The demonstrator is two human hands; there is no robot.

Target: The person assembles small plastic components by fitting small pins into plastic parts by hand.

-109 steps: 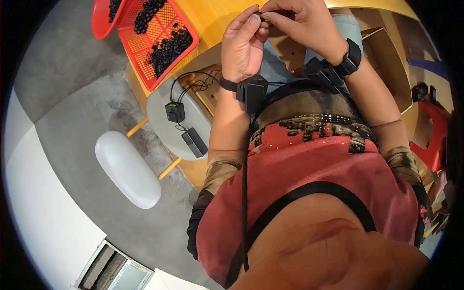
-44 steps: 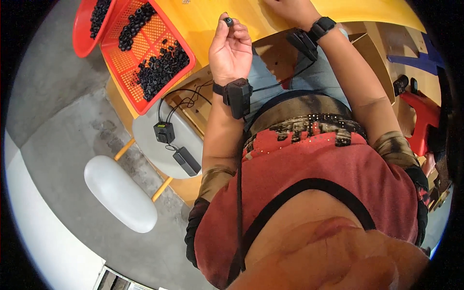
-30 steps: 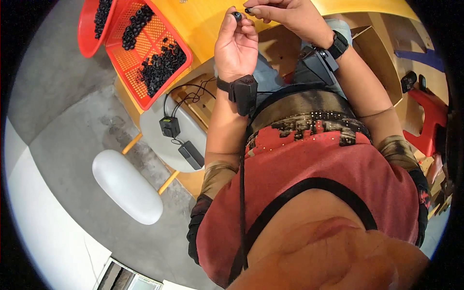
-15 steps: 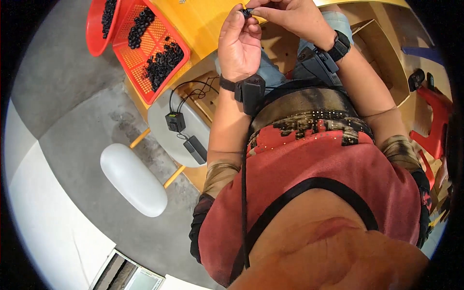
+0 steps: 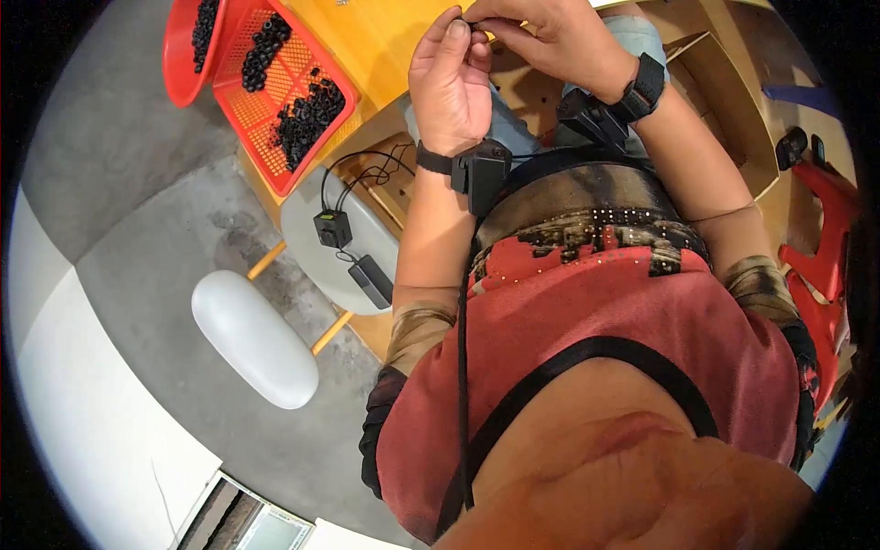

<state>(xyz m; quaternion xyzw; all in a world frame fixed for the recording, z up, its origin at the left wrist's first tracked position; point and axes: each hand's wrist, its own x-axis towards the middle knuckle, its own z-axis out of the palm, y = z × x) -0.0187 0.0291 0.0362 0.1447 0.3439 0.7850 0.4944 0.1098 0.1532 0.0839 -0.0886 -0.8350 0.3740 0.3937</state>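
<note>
A small black piece [image 5: 472, 25], perhaps a rubber ring, sits at the far edge of the view, mostly covered by fingertips. My left hand [image 5: 451, 87] pinches it between thumb and forefinger, palm turned up. From the right, my right hand [image 5: 561, 44] closes thumb and fingertips on the same piece. To the left, a red plastic basket [image 5: 240, 108] holds two heaps: thicker black rings [image 5: 266, 53] and finer black bits [image 5: 310, 124]. A red bowl [image 5: 174, 64] with more black pieces overlaps the basket's left side.
The yellow table [image 5: 367, 46] lies under the basket. A grey chair seat [image 5: 307, 220] carries a black cabled box [image 5: 333, 229] and a small black block [image 5: 370, 281]. On the right are a cardboard box [image 5: 733, 119] and a red stool [image 5: 819, 247]. Each wrist wears a strapped black device.
My right hand has shifted slightly, its fingers covering more of the black piece. My left hand has tilted a little. The basket and its heaps are unmoved.
</note>
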